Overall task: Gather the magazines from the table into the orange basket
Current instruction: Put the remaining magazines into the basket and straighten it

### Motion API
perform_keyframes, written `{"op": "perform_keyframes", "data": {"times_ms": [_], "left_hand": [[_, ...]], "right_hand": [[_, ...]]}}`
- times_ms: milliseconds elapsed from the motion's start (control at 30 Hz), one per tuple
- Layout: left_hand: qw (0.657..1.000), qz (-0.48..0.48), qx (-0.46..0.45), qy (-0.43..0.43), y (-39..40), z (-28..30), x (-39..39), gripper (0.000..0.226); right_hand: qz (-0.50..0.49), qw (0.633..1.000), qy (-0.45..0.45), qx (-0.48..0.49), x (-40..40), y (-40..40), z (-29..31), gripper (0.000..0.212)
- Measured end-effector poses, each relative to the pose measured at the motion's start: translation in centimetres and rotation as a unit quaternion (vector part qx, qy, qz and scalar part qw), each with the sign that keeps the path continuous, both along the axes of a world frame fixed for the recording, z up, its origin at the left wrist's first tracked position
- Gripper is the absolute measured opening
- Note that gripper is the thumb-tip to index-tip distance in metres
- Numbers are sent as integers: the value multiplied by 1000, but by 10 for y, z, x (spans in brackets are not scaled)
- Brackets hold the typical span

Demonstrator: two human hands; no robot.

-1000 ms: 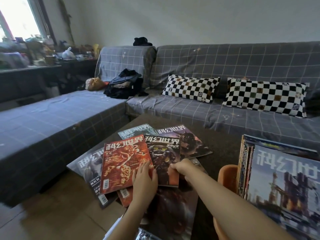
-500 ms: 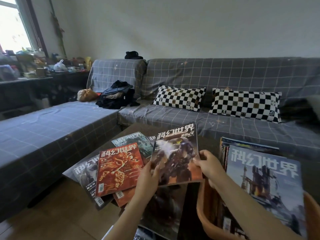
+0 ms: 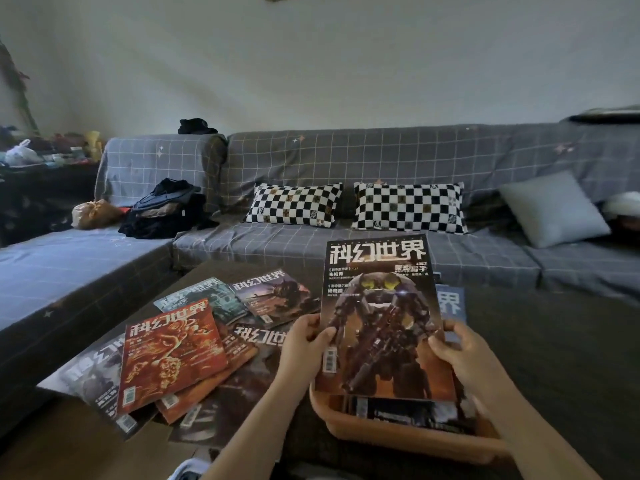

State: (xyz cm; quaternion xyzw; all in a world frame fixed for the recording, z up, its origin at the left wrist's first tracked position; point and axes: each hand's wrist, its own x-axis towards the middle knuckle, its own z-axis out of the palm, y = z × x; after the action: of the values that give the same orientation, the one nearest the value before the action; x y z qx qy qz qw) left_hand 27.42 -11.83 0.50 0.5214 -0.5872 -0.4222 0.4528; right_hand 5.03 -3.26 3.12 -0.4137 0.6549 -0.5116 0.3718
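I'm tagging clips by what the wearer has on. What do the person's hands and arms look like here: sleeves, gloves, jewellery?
Both the left hand and the right hand are bare: no gloves, and no rings or watch that show. The forearms are uncovered right to the bottom edge of the picture, so no sleeve is in view.

Dark table (image 3: 554,348) with fanned magazines (image 3: 194,348), orange basket (image 3: 398,436)

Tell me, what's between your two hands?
The robot-cover magazine, held upright over the orange basket by the left hand and right hand, in the head view.
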Motion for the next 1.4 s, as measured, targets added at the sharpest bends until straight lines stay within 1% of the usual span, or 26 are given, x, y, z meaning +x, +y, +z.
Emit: {"op": "perform_keyframes", "data": {"times_ms": [100,167,367,467,533,567,667,834,900,934,1000,1067,1134,1234,1267,1334,1400], "left_hand": [[999,-22,27,-24,7,-11,-24,17],[997,-28,32,-65,11,-19,-36,16],[979,-26,11,-200,14,-29,-51,20],[973,-16,-15,-232,16,-28,-51,32],[975,-15,-21,-222,17,-29,-50,42],[975,-16,-24,-220,17,-29,-49,42],[968,-8,-27,-251,17,-30,-49,29],[955,-4,-42,-293,14,-29,-48,15],[952,-11,-51,-303,13,-28,-46,16],[949,-13,-57,-309,13,-28,-45,18],[949,-16,-78,-306,15,-26,-43,25],[957,-13,-96,-274,16,-25,-40,35],[966,2,-109,-236,18,-23,-33,41],[971,21,-125,-204,19,-22,-19,36],[971,23,-127,-200,18,-21,-13,33],[975,28,-118,-185,16,-21,1,28],[979,39,-106,-169,13,-23,19,25]], "right_hand": [[-22,997,65,45,-23,13,-12,10],[-32,989,113,84,-35,19,-20,9],[-39,949,274,149,-41,21,-37,27],[-40,944,287,155,-34,21,-41,33],[-50,941,298,150,-31,22,-43,33],[-53,938,311,144,-30,22,-43,34],[-63,931,336,128,-27,22,-44,36],[-70,932,338,111,-28,19,-47,27],[-68,934,336,96,-28,20,-47,32],[-71,936,337,75,-27,21,-47,38],[-93,931,352,33,-22,20,-48,52],[-120,926,358,21,-13,19,-46,55],[-125,920,370,17,-5,16,-45,54],[-116,899,422,28,6,10,-37,59],[-108,897,427,25,12,7,-33,59],[-73,912,403,-16,30,0,-27,54],[-32,935,347,-59,52,-8,-22,47]]}}
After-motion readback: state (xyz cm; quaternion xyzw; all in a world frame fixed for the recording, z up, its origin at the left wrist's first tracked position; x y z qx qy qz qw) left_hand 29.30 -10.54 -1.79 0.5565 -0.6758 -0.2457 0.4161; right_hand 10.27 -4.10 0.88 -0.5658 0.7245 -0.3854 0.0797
